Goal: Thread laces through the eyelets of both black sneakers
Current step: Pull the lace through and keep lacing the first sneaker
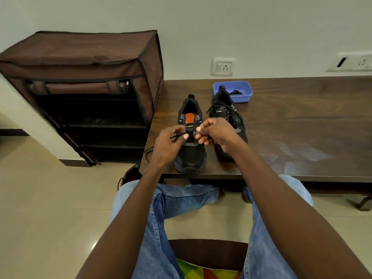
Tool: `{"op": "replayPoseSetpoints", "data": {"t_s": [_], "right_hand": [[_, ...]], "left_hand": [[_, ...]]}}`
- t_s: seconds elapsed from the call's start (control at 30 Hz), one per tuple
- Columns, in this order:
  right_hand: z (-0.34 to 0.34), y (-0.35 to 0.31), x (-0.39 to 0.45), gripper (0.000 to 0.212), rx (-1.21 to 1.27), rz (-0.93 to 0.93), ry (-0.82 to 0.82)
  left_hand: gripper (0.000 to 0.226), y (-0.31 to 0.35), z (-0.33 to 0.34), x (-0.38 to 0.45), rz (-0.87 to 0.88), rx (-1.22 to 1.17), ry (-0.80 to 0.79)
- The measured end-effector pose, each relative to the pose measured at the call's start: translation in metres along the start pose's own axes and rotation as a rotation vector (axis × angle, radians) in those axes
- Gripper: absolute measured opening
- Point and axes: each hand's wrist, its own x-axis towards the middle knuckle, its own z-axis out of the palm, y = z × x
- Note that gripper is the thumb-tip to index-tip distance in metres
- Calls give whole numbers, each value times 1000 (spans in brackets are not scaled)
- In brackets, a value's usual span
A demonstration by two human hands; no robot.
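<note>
1. Work item: the left sneaker [190, 137] stands on the worktop [291, 125] near its front edge, directly ahead of the person. Its long axis runs front to back, toe toward the person, heel toward the wall.
2. Second item: the right sneaker [227, 115] stands just beside it, parallel, and appears already laced.
3. Left hand [171, 147]: fingers curled, thumb and forefinger pinching the lace [175, 136] on the left flank of the sneaker. The free length trails off the worktop's left corner.
4. Right hand [213, 131]: fingers curled, thumb and fingertips pinching the lace at the right flank, level with the lowest eyelets.
5. Governing relation: both hands sit over the forefoot, one on each side of the tongue, with the lace running crosswise between them. The upper eyelets lie farther away, toward the heel.
6. Judgement: lacing here is at the first row; each next pass likely advances away from the person.
7. A blue tray [244, 96] behind the right sneaker holds something dark, possibly a lace.
</note>
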Motion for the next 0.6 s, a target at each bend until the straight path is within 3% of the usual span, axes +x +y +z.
{"op": "replayPoseSetpoints", "data": {"t_s": [0.07,0.13,0.27,0.4,0.6], "right_hand": [[1,0,2,7,-5,-1,58],[2,2,5,16,29,29,88],[3,1,7,8,97,104,65],[4,-4,10,20,124,141,46],[6,4,18,13,247,154,120]], "left_hand": [[25,4,3,4,-2,-45,-70],[19,7,7,6,1,-65,-69],[23,8,12,10,15,-125,-25],[19,9,17,13,27,-74,-24],[14,11,24,16,39,33,14]]}}
